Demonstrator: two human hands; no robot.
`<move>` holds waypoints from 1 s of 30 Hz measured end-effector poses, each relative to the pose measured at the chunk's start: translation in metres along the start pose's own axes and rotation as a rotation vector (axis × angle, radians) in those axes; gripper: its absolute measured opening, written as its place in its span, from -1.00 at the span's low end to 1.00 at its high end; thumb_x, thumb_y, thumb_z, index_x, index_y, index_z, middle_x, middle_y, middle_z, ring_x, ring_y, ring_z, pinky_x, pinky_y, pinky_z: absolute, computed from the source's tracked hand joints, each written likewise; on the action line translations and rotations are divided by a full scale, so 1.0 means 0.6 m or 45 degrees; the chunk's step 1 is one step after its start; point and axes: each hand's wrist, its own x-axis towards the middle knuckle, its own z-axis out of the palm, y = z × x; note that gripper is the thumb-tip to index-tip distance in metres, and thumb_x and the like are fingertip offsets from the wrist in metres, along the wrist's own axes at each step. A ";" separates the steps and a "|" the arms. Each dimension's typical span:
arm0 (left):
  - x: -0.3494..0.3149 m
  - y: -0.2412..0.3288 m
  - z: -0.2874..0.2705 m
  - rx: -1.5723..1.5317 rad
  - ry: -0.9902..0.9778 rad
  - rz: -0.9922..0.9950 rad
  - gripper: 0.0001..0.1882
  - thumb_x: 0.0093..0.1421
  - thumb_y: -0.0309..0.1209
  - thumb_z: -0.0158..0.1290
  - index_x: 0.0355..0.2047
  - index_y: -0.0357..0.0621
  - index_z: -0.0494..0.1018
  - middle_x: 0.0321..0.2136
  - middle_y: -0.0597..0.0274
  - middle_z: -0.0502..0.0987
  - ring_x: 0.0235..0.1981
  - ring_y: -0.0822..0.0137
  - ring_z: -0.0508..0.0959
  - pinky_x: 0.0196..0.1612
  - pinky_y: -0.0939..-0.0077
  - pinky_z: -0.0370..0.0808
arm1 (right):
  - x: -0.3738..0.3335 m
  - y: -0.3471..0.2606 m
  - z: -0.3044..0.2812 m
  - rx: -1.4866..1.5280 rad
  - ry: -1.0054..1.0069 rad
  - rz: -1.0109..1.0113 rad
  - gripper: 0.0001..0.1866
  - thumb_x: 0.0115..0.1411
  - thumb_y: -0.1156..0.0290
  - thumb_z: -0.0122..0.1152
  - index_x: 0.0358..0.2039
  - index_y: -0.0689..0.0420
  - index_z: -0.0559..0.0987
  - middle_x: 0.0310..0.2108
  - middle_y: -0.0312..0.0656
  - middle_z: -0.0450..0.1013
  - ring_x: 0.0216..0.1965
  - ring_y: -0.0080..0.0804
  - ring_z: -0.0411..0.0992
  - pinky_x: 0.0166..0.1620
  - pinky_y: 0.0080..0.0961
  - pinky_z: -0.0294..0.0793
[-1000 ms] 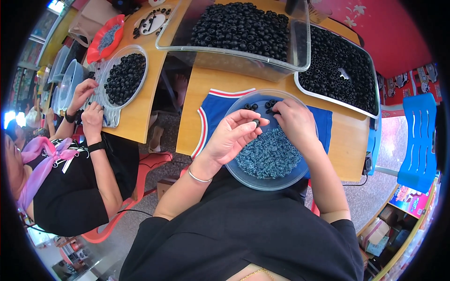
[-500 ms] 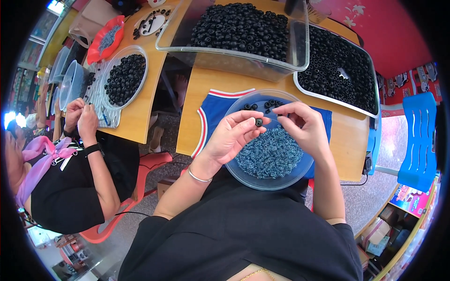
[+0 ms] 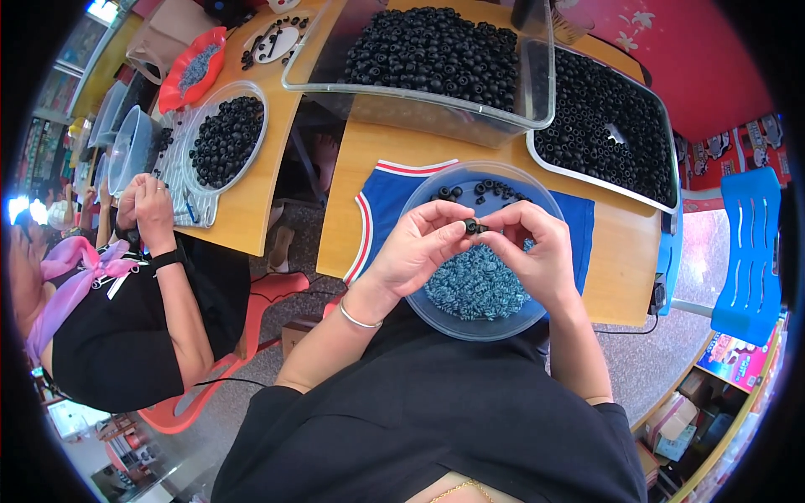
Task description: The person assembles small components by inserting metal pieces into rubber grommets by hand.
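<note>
Over a clear round basin (image 3: 417, 295), my two hands meet at chest height. My left hand (image 3: 417, 250) pinches a small black ring-shaped plastic part (image 3: 470, 225) between thumb and fingertips. My right hand (image 3: 537, 251) is closed at the part's right side, its thumb and fingers pressed together there. Whatever those right fingertips grip is mostly covered. Beneath the hands, the basin holds a heap of small blue-grey coiled pieces (image 3: 476, 287), with several black parts (image 3: 495, 189) along its far side.
A blue garment (image 3: 580, 243) lies under the basin on the wooden table (image 3: 625, 277). Behind stand a large clear bin (image 3: 470, 124) and a white-rimmed tray (image 3: 599, 186), both full of black parts. At left, a co-worker's hands (image 3: 149, 205) work near a round tray (image 3: 262, 138). A blue chair (image 3: 746, 251) stands right.
My right hand has come down and left to meet the black part in my left hand. A gap between the hands has closed.
</note>
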 end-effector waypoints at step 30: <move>0.006 0.027 -0.004 0.269 -0.145 -0.173 -0.51 0.14 -0.47 0.19 0.01 -0.20 0.22 -0.40 0.29 0.51 -0.36 0.51 0.53 -0.25 0.65 0.49 | -0.008 0.005 0.007 -0.302 -0.183 -0.231 -0.71 -0.10 0.45 0.41 -0.29 0.08 0.61 -0.55 -0.28 0.42 -0.57 -0.49 0.39 -0.48 -0.55 0.38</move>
